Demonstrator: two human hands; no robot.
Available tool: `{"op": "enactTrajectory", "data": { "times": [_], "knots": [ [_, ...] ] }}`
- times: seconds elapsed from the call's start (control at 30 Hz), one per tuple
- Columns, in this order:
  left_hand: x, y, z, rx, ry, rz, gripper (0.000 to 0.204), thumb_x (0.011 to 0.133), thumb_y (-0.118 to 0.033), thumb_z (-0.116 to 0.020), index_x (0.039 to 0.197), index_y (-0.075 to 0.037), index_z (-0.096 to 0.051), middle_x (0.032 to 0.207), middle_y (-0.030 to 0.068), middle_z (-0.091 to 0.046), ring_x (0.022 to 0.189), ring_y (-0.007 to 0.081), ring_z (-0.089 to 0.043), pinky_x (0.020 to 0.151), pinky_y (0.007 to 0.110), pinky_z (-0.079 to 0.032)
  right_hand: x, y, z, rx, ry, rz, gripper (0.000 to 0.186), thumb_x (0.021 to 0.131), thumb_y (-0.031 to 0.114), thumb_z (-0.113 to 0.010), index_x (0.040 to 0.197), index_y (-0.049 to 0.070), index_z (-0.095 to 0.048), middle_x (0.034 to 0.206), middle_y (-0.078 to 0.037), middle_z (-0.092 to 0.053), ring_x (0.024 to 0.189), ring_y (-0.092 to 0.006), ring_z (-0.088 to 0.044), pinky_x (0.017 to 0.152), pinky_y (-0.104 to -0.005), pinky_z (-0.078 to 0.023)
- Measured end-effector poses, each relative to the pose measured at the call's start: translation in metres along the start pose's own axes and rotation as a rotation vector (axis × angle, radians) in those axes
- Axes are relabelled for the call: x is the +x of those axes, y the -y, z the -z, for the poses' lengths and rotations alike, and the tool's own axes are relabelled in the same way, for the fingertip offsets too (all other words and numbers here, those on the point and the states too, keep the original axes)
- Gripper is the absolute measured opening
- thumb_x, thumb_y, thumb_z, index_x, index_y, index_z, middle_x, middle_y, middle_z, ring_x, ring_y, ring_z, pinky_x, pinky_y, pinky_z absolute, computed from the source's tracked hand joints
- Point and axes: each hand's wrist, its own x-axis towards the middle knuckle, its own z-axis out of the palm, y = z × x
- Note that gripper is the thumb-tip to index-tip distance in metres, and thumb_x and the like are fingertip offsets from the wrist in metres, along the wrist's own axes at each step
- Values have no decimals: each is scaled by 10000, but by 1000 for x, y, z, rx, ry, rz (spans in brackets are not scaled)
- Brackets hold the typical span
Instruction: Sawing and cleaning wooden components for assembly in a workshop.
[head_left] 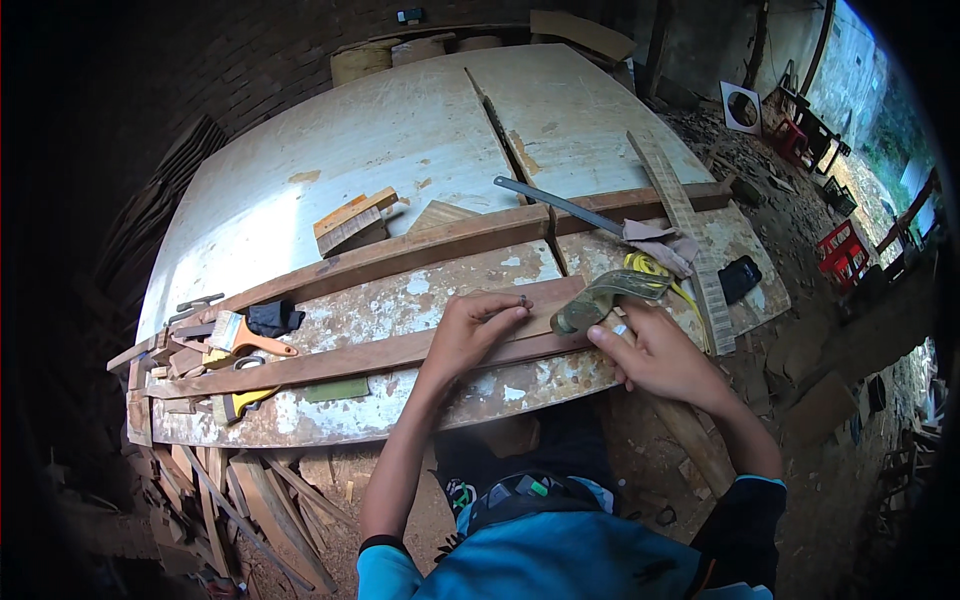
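My right hand (655, 350) grips a claw hammer (590, 303) near its head. The hammer's wooden handle runs down past the table's front edge. Its round face points left, toward my left hand (475, 325). My left hand is closed in a pinch just above a long brown wooden strip (390, 355). A tiny dark thing shows at its fingertips, too small to name. The strip lies along the near side of the table, with a shorter brown board (553, 292) beside it under the hammer head.
Farther back, a second wooden beam (400, 255) crosses the worn table (400, 130). A saw blade (560, 204) with a cloth-wrapped end, yellow cord (650, 265) and an upright-running plank (690, 240) lie right. Paintbrushes (250, 337) and wood blocks (352, 225) lie left. Scrap wood (280, 510) leans below.
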Motion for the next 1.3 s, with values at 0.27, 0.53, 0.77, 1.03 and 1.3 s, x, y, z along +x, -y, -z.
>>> {"op": "enactTrajectory", "data": {
  "times": [0.27, 0.53, 0.77, 1.03, 1.3],
  "knots": [
    [-1, 0, 5, 82, 36, -75, 174, 816, -112, -648, 951, -6, -678, 860, 134, -670, 808, 204, -626, 728, 298, -467, 23, 25, -9, -216, -103, 336, 337, 921, 252, -464, 1057, -52, -516, 855, -265, -585, 835, -413, -574, 753, -441, -434],
    [2, 2, 5, 81, 10, -156, 154, 803, -107, -652, 918, -10, -683, 832, 120, -669, 818, 220, -620, 748, 313, -465, 39, 22, -10, -289, -80, 412, 299, 934, 210, -443, 926, -76, -530, 722, -261, -561, 712, -435, -561, 661, -464, -431],
    [2, 1, 7, 129, 32, -136, 149, 802, -106, -650, 911, -9, -683, 833, 122, -670, 816, 224, -620, 753, 318, -465, 40, 25, -8, -349, -46, 416, 311, 926, 213, -460, 932, -90, -533, 698, -283, -562, 683, -438, -580, 637, -474, -442],
    [4, -4, 4, 89, 25, -149, 157, 796, -90, -643, 912, 9, -681, 794, 139, -665, 749, 237, -621, 708, 316, -470, 38, 32, -1, -395, 7, 380, 309, 927, 202, -443, 981, -96, -504, 713, -299, -555, 685, -456, -575, 656, -491, -472],
    [4, 4, -1, 143, -3, -104, 137, 784, -80, -659, 879, 15, -681, 776, 135, -668, 720, 228, -609, 695, 307, -457, 43, 1, -4, -394, 40, 364, 306, 923, 207, -445, 1038, -74, -484, 910, -323, -547, 792, -451, -578, 702, -486, -470]
  ]
}}
